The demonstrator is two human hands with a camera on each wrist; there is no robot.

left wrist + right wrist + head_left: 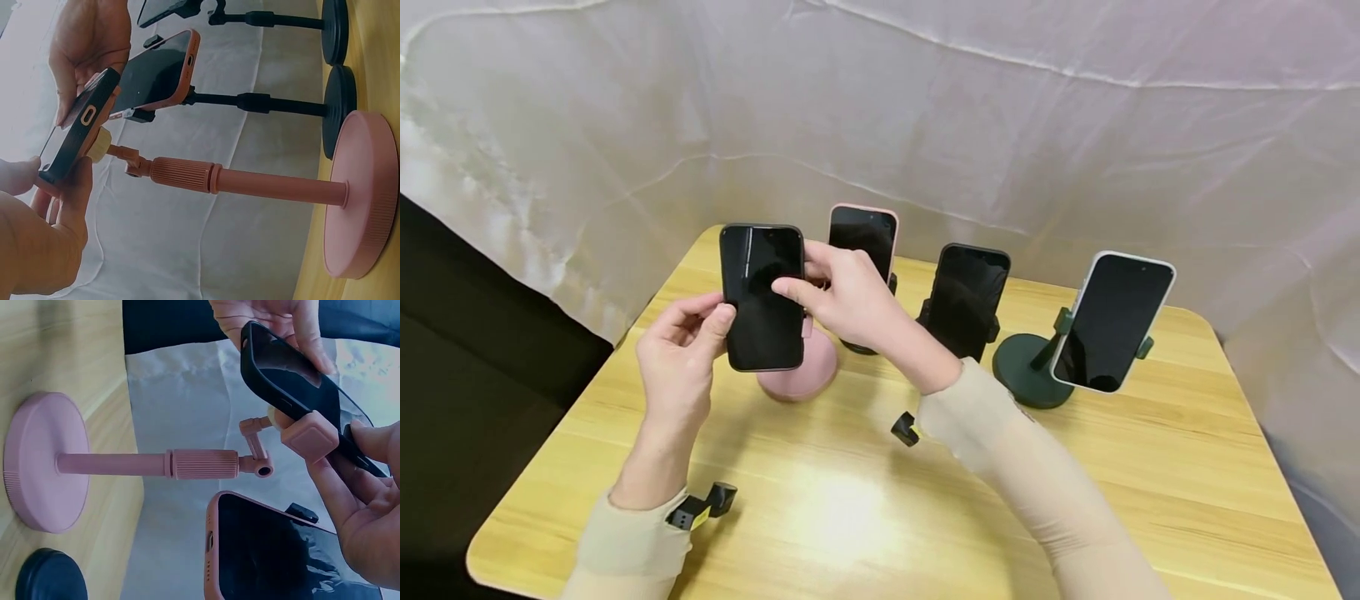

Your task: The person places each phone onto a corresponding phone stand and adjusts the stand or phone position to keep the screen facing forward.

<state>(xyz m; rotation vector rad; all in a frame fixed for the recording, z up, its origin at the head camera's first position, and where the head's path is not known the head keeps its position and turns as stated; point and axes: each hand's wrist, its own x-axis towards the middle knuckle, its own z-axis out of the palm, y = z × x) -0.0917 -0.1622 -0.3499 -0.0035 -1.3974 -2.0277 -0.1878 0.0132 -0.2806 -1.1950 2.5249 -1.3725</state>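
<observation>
A black-cased smartphone [762,333] is held up at the head of a pink phone stand [799,375], its dark screen towards me. My left hand [676,367] pinches the phone's left edge, thumb on the front and fingers behind. From the other side my right hand [861,296] grips it, thumb on the screen and fingers round the back. In the right wrist view a pink clamp jaw lies against the phone's long side, and the stand's round base [47,462] rests on the table. The stand's ribbed collar [181,174] and jointed neck show below the phone.
Behind the right hand stands a pink-edged phone [861,233] on a dark stand. A black phone [966,292] in a black holder is right of it. Farther right a white-edged phone [1112,325] sits in a dark green stand [1033,387]. A pale curtain [925,125] hangs behind the wooden table [820,500].
</observation>
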